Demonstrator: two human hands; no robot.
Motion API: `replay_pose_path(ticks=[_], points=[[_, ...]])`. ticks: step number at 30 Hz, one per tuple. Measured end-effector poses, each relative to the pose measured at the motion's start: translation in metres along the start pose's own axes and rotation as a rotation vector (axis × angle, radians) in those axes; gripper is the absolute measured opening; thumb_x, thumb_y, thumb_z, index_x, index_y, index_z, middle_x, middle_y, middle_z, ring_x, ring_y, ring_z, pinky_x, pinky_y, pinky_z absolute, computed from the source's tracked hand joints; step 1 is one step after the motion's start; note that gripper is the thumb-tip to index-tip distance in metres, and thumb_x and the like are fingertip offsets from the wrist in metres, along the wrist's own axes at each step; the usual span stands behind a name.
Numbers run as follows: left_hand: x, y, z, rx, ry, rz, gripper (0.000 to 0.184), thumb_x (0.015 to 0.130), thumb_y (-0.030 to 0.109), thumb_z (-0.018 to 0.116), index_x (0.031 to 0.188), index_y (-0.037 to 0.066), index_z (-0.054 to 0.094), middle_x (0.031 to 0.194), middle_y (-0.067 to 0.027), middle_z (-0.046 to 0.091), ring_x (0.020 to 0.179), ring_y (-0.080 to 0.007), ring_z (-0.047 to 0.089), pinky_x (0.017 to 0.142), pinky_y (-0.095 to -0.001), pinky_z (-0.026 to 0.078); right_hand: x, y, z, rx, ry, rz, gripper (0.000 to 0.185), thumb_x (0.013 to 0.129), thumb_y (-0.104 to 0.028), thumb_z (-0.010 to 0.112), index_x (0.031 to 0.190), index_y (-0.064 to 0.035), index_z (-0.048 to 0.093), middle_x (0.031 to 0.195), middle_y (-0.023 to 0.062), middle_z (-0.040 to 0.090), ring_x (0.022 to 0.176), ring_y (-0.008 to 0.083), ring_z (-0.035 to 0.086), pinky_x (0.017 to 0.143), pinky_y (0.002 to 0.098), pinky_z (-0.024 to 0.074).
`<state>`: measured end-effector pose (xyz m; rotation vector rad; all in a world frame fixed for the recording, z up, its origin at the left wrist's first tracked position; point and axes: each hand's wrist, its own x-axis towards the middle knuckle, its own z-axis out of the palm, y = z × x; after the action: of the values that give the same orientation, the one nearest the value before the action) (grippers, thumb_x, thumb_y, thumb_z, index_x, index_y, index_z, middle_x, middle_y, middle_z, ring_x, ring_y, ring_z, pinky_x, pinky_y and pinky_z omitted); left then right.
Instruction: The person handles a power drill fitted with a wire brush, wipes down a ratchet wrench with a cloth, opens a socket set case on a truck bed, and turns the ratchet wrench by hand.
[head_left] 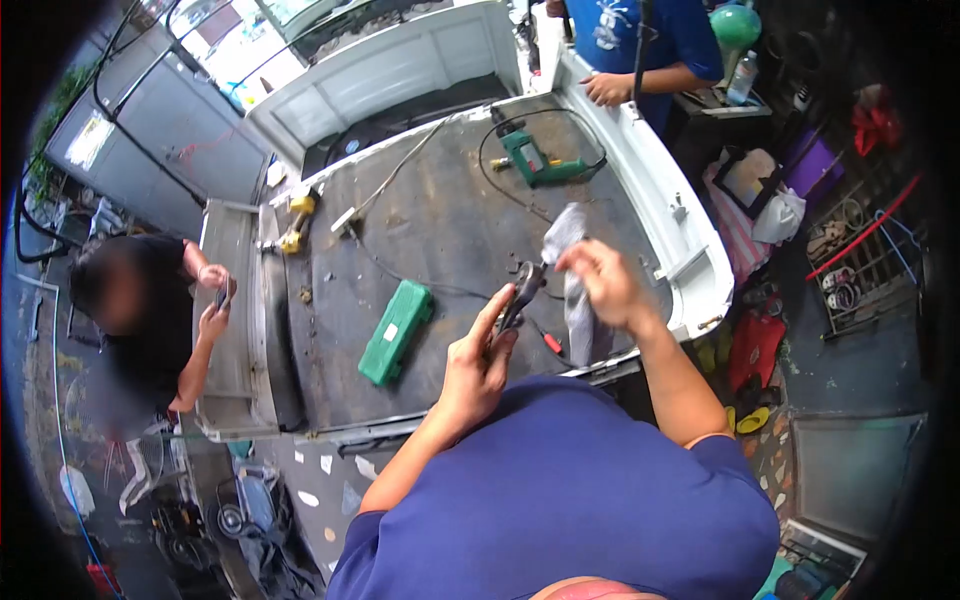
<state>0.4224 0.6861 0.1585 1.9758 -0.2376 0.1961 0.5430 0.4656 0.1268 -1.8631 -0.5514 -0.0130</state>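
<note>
My left hand [478, 368] is closed around a dark metal tool [526, 288] with a curved, hooked end; its exact kind is unclear. To its right, my right hand [612, 285] has its fingers bent together in a pinch, partly blurred. Whatever it may be pinching is hidden. A wrinkled grey cloth [578, 318] passes just behind those fingers; whether they grip it is unclear. Left of my hands, a green case [396, 332] with a white label lies shut on the dark truck bed [350, 270].
A green corded drill [535, 158] lies at the far right of the bed, a yellow drill [296, 224] at the left. A cable with a white block [344, 220] crosses the bed. One person [150, 330] stands left holding a small object; another [640, 60] leans at the right side.
</note>
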Motion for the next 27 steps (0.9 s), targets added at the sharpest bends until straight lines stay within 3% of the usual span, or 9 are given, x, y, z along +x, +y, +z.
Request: replay_pose_path(ticks=[3,6,14,16,18,20,21,23,27], points=[[0.005,0.000,-0.002,-0.051,0.016,-0.094,0.055,0.096,-0.001,0.059,0.149,0.011,0.046,0.064,0.0016,0.033,0.058,-0.0063,0.031,0.052,-0.0238,0.028,-0.018,-0.047,0.003,-0.184,0.015,-0.192,0.027,0.098,-0.027,0.063,0.113,-0.0040,0.065,0.098,0.0205,0.064,0.096,0.0369,0.066,0.083,0.0417,0.0524],[0.003,-0.003,0.000,-0.054,-0.019,-0.095,0.054,0.096,0.000,0.060,0.148,0.009,0.046,0.063,0.0010,0.033,0.056,-0.0063,0.032,0.051,-0.0245,0.029,-0.022,-0.056,0.015,-0.289,0.068,-0.263,0.022,0.096,-0.022,0.065,0.109,-0.0049,0.061,0.096,0.0202,0.063,0.077,0.0397,0.068,0.065,0.0445,0.0552],[-0.003,-0.003,-0.011,0.158,-0.095,0.055,0.057,0.097,0.001,0.058,0.150,0.010,0.041,0.063,-0.0077,0.048,0.051,-0.0208,0.049,0.054,-0.0318,0.043,-0.029,-0.033,0.040,-0.285,0.167,-0.359,0.020,0.098,-0.022,0.060,0.098,-0.0019,0.060,0.086,0.0137,0.064,0.061,0.0308,0.065,0.053,0.0406,0.0513],[0.000,-0.011,-0.019,0.193,-0.115,0.183,0.057,0.097,0.000,0.056,0.151,0.010,0.039,0.067,-0.0105,0.053,0.054,-0.0255,0.054,0.057,-0.0342,0.046,-0.024,-0.020,0.046,0.998,-0.325,0.292,0.029,0.102,-0.030,0.055,0.100,-0.0027,0.063,0.089,0.0054,0.066,0.059,0.0203,0.062,0.054,0.0338,0.0486],[0.000,-0.007,-0.029,0.215,-0.150,0.195,0.056,0.097,0.000,0.055,0.151,0.009,0.040,0.071,-0.0103,0.054,0.054,-0.0220,0.052,0.056,-0.0329,0.046,-0.023,-0.018,0.031,1.131,-0.582,0.497,0.038,0.105,-0.037,0.050,0.103,-0.0023,0.064,0.089,0.0007,0.066,0.070,0.0143,0.061,0.059,0.0315,0.0483],[0.000,0.003,-0.031,0.171,-0.129,0.114,0.056,0.097,0.001,0.056,0.150,0.009,0.041,0.068,-0.0077,0.051,0.053,-0.0176,0.048,0.056,-0.0301,0.044,-0.018,-0.025,0.050,0.563,-0.206,-0.031,0.033,0.103,-0.033,0.055,0.103,-0.0008,0.062,0.087,0.0063,0.066,0.067,0.0203,0.065,0.061,0.0354,0.0510],[-0.002,-0.004,-0.027,0.101,-0.095,0.042,0.054,0.098,0.001,0.055,0.150,0.009,0.042,0.064,-0.0051,0.046,0.053,-0.0141,0.044,0.054,-0.0279,0.041,-0.014,-0.050,0.036,-0.134,0.094,-0.496,0.026,0.098,-0.026,0.062,0.103,-0.0002,0.060,0.084,0.0133,0.063,0.063,0.0308,0.065,0.059,0.0388,0.0528],[-0.005,-0.002,-0.025,0.027,-0.067,-0.062,0.053,0.098,0.001,0.054,0.150,0.008,0.042,0.062,-0.0049,0.043,0.052,-0.0138,0.043,0.052,-0.0283,0.039,-0.016,-0.067,0.023,-0.416,0.049,-0.497,0.022,0.092,-0.018,0.067,0.106,-0.0006,0.060,0.084,0.0182,0.060,0.065,0.0368,0.064,0.055,0.0415,0.0515],[-0.007,0.003,-0.024,0.103,-0.030,-0.026,0.052,0.099,0.003,0.055,0.149,0.007,0.042,0.062,-0.0067,0.046,0.052,-0.0157,0.045,0.052,-0.0299,0.040,-0.011,-0.062,0.031,-0.268,-0.009,-0.428,0.018,0.091,-0.012,0.066,0.103,0.0004,0.061,0.084,0.0193,0.060,0.065,0.0345,0.063,0.058,0.0421,0.0507]])
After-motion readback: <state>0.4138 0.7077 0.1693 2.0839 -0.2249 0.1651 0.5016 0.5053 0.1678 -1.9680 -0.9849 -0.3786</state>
